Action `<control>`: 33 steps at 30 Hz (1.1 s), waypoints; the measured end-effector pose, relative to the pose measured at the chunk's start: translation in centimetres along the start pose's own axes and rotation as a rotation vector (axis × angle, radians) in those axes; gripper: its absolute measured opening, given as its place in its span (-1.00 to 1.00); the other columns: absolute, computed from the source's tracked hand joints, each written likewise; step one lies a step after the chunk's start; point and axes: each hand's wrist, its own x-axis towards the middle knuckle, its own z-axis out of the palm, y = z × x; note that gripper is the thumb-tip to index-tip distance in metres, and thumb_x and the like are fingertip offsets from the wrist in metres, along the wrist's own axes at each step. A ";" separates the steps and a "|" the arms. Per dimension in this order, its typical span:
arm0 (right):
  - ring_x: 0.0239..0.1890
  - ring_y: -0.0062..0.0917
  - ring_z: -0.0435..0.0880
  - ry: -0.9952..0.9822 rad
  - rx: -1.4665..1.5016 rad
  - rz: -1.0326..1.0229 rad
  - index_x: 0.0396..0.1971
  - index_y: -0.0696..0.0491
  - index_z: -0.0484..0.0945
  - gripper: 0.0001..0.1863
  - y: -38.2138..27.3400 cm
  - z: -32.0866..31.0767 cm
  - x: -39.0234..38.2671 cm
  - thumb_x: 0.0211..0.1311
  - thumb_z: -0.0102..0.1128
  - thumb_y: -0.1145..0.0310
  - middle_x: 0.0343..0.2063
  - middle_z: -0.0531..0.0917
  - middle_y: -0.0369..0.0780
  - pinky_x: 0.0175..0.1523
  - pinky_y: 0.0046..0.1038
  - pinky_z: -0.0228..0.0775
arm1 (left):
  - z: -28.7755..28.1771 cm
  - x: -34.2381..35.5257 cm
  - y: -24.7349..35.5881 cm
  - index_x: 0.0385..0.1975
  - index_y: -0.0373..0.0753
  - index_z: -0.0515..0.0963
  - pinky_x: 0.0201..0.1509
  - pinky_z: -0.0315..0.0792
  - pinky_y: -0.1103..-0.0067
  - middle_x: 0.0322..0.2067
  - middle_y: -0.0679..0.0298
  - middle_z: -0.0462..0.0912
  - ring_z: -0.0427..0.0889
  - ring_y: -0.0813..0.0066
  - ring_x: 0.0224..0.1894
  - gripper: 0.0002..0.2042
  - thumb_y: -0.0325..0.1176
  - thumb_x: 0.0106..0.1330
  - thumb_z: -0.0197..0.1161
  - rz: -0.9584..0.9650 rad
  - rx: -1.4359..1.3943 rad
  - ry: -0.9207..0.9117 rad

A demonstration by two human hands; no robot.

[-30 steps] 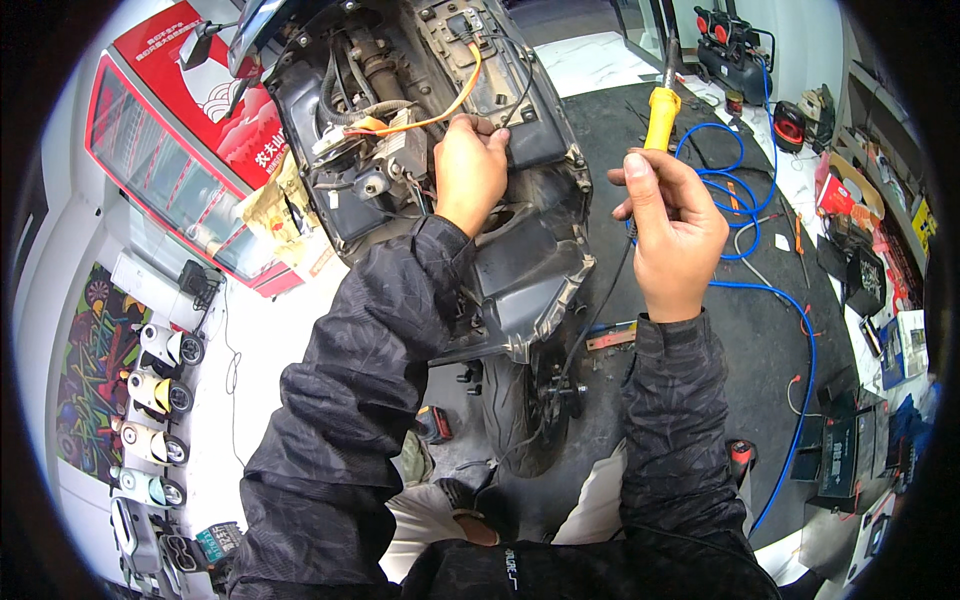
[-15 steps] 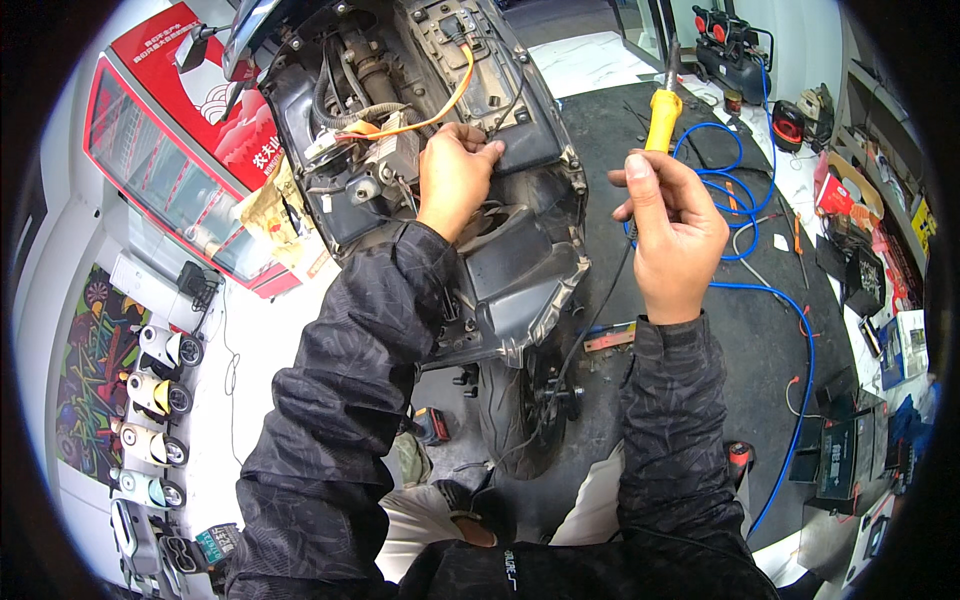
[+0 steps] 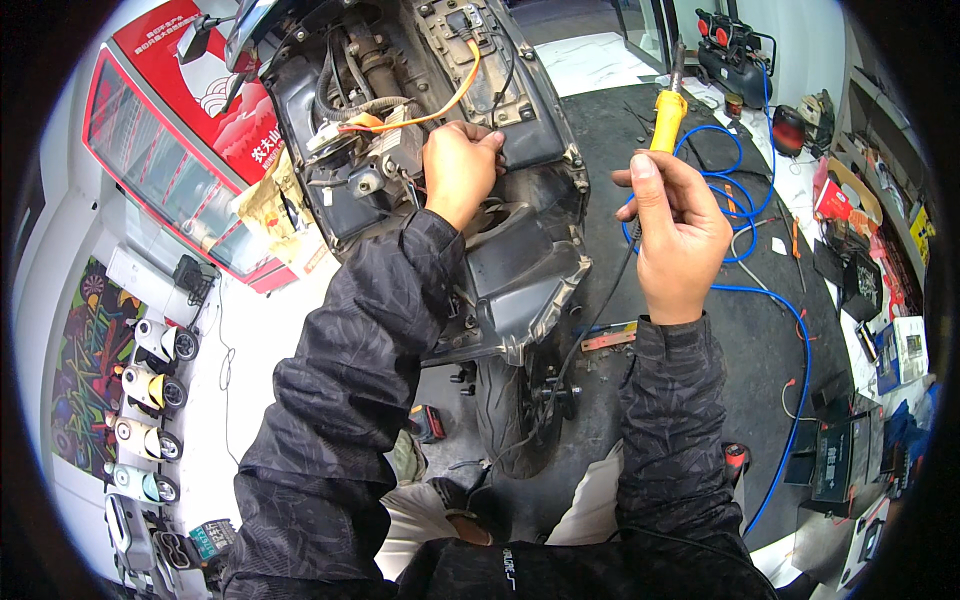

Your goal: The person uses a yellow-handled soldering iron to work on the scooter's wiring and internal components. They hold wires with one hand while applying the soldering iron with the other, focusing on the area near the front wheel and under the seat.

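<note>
My left hand [image 3: 461,172] reaches into the opened body of a scooter [image 3: 520,250], its fingers pinched together. A thin black wire [image 3: 507,88] runs down to those fingertips. Close by, an orange cable [image 3: 440,112] curves from a dusty flat case [image 3: 480,75] across to a grey metal part [image 3: 398,150]. On the right, my right hand [image 3: 676,225] is closed around the lower end of a soldering iron [image 3: 666,122] with a yellow handle, its metal tip pointing up and away from the scooter. The iron's dark cord [image 3: 612,285] hangs down from the hand.
A blue hose [image 3: 785,290] coils over the dark mat, leading to a black compressor [image 3: 735,60]. Behind the scooter's left side stands a red glass-door cooler [image 3: 185,140]. The rear tyre [image 3: 505,410] is below; a red-and-black tool battery [image 3: 428,424] lies beside it.
The view has shifted a little. My left hand still pinches in the same spot, and the soldering iron has tilted slightly to the right in my right hand.
</note>
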 end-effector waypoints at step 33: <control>-0.38 -0.79 0.70 0.006 0.000 0.002 0.00 0.19 0.77 -0.78 -0.6 -0.1 -0.1 0.49 0.47 0.40 -0.31 0.82 -0.29 -0.30 -0.68 0.56 | 0.2 -3.5 2.7 0.30 -0.50 0.53 0.26 0.60 0.11 -0.05 -0.30 0.71 0.71 -0.28 0.11 -0.38 -0.18 0.38 0.50 0.350 0.529 0.033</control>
